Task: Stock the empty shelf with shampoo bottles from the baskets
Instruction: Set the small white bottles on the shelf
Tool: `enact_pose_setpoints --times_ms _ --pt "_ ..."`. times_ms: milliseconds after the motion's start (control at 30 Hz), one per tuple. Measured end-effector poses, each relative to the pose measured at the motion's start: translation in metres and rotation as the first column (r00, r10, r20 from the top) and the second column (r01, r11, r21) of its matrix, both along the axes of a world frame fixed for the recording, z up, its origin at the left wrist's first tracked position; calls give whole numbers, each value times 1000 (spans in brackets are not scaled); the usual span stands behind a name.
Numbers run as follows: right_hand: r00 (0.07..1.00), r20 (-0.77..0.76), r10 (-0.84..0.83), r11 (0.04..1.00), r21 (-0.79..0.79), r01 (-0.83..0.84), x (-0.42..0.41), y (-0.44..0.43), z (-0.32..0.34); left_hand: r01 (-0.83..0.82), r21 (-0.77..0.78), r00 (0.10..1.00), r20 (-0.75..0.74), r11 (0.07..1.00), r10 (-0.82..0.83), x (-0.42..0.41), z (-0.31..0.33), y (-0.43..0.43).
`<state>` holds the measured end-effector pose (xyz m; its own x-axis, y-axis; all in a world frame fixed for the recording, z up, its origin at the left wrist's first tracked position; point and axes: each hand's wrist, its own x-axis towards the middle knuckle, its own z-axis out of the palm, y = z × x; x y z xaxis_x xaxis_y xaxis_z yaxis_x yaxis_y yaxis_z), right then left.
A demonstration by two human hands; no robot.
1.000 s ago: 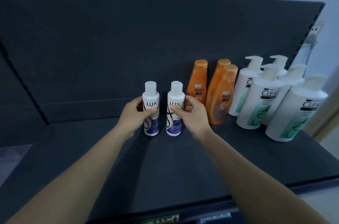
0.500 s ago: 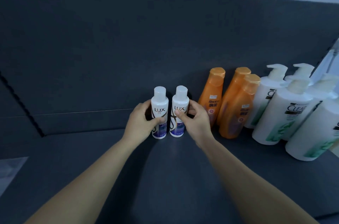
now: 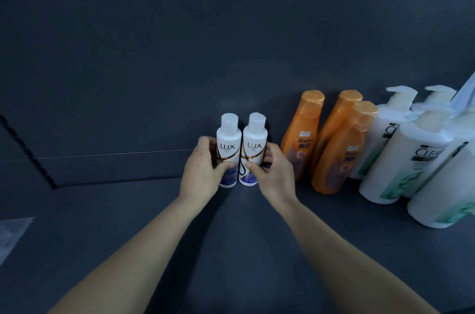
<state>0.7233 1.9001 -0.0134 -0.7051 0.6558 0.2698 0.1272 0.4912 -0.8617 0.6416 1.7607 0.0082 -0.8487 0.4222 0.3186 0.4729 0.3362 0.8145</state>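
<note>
Head view: on the dark shelf (image 3: 128, 223) we see, at the left, our left hand (image 3: 201, 172) wrapped around one small white bottle (image 3: 228, 151). Just beside it, almost touching, our right hand (image 3: 273, 176) grips the second small bottle (image 3: 253, 150). Both stand upright near the back wall. Further right stand three orange bottles (image 3: 302, 133), then the big white pump bottles (image 3: 401, 159). We think the risk is here: if we let go carelessly, a finger can catch one narrow bottle and tip it into its neighbour.
</note>
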Motion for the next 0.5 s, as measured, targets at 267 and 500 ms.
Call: enact_pose_setpoints --times_ms 267,500 --pt "999 36 -13 999 37 12 -2 -3 -3 27 -44 999 -37 999 -29 -2 -10 0" --pt "983 166 -81 993 102 64 15 -14 -2 90 -169 994 -43 982 -98 -1 -26 -13"
